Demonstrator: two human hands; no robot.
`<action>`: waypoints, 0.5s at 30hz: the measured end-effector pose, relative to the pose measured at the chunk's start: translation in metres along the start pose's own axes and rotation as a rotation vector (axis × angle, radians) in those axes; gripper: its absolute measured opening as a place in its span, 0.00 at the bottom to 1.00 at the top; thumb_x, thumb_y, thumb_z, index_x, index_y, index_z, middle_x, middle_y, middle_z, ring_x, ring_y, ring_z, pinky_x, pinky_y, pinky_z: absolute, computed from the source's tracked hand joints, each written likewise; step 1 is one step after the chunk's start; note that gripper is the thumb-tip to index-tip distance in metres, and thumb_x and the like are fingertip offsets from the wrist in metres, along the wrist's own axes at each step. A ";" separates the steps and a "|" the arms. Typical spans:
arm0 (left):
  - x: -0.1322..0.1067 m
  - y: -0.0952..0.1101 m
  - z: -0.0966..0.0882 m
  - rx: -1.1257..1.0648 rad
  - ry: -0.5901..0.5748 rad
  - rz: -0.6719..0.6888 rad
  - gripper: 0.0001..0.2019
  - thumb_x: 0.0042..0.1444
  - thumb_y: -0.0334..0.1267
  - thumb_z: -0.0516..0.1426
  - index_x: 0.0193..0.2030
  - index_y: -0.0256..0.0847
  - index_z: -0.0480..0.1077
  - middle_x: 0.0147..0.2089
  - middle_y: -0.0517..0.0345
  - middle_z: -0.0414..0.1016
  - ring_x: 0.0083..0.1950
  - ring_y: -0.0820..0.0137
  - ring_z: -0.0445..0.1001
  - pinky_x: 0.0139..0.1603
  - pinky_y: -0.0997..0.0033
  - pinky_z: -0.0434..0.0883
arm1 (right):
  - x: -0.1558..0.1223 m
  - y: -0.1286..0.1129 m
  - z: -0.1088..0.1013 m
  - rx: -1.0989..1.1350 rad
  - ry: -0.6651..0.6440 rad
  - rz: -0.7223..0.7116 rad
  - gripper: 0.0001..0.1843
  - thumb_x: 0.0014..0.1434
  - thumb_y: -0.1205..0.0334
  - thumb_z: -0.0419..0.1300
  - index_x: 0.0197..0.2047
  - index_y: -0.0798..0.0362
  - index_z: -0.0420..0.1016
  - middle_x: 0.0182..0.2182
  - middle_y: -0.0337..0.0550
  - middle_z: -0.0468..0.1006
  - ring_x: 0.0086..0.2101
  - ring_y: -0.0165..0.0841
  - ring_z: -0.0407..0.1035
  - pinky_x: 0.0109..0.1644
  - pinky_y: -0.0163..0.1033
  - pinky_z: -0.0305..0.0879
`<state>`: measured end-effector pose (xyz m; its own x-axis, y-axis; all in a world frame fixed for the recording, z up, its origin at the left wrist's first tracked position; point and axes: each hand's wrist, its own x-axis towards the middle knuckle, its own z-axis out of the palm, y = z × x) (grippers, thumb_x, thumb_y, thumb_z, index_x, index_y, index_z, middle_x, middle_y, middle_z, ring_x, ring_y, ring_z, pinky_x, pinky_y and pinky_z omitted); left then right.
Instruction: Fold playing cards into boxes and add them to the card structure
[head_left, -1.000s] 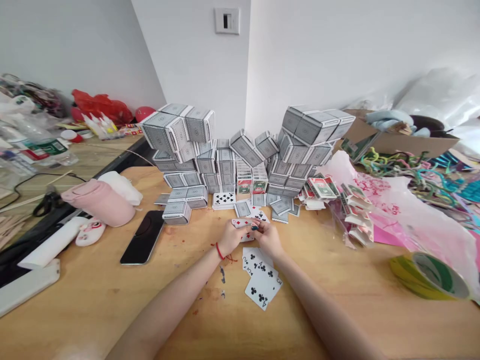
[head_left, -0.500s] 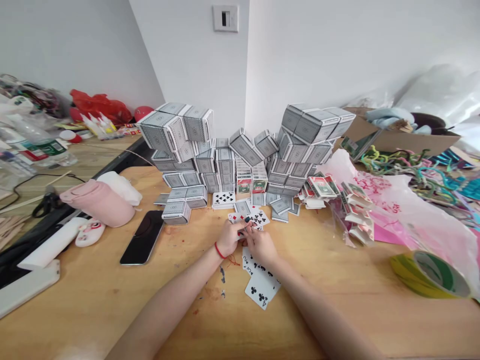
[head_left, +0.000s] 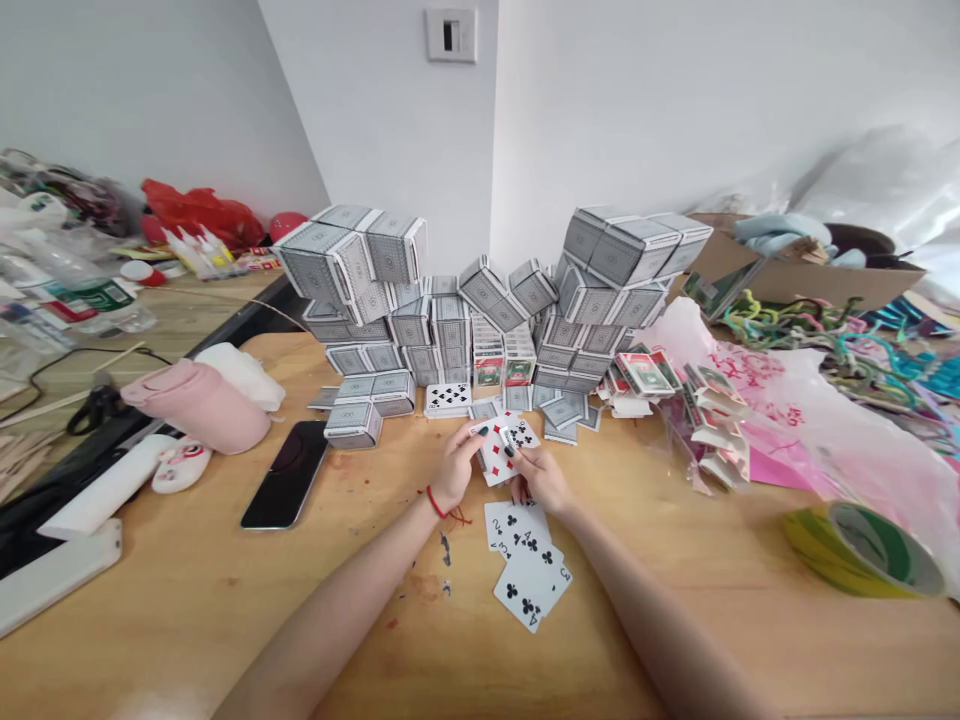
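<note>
My left hand [head_left: 454,468] and my right hand [head_left: 538,476] meet over the wooden table [head_left: 675,590], both pinching a red diamond playing card [head_left: 496,452] between them. The left wrist wears a red string. Just beyond the fingers lies a black-suited card [head_left: 522,434] face up. Nearer me, a small fan of club cards [head_left: 527,561] lies face up on the table, below my right hand. Behind the hands stands a wall of stacked grey card boxes [head_left: 480,300].
A black phone [head_left: 286,473] and a pink cylinder [head_left: 199,402] lie at the left. Pink plastic bags [head_left: 810,420] and loose card packs [head_left: 705,410] spread at the right. A green tape roll [head_left: 862,548] sits near the right edge. A cardboard box [head_left: 795,270] stands at back right.
My hands drew together, then parted slightly, and the red diamond card now stands turned up between them. The fan of club cards shows more fully below my right hand.
</note>
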<state>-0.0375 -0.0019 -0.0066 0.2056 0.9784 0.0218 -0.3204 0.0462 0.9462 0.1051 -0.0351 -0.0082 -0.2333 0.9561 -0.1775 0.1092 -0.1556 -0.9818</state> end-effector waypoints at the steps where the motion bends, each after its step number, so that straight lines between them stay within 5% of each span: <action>1: 0.000 0.001 -0.001 0.052 -0.003 0.024 0.14 0.48 0.42 0.56 0.40 0.36 0.69 0.35 0.58 0.72 0.34 0.72 0.68 0.35 0.74 0.64 | 0.000 0.000 0.000 0.009 0.010 -0.001 0.26 0.53 0.39 0.47 0.19 0.54 0.63 0.08 0.36 0.66 0.09 0.25 0.56 0.14 0.30 0.51; 10: -0.005 0.000 -0.001 0.376 -0.050 0.094 0.13 0.54 0.44 0.50 0.26 0.37 0.63 0.25 0.62 0.62 0.27 0.75 0.59 0.30 0.75 0.60 | 0.002 0.000 0.000 0.067 0.079 -0.083 0.26 0.54 0.41 0.47 0.20 0.54 0.64 0.15 0.40 0.70 0.18 0.30 0.64 0.24 0.35 0.62; 15: -0.004 0.000 -0.002 0.394 -0.029 0.091 0.11 0.53 0.41 0.51 0.38 0.37 0.68 0.30 0.58 0.68 0.32 0.72 0.64 0.34 0.74 0.63 | 0.004 0.000 -0.004 0.158 0.220 -0.162 0.17 0.51 0.46 0.55 0.28 0.53 0.68 0.22 0.37 0.69 0.23 0.29 0.64 0.27 0.35 0.62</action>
<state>-0.0399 -0.0058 -0.0076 0.2206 0.9686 0.1149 0.0392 -0.1265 0.9912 0.1078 -0.0300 -0.0091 -0.0193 0.9997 -0.0154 -0.0677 -0.0167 -0.9976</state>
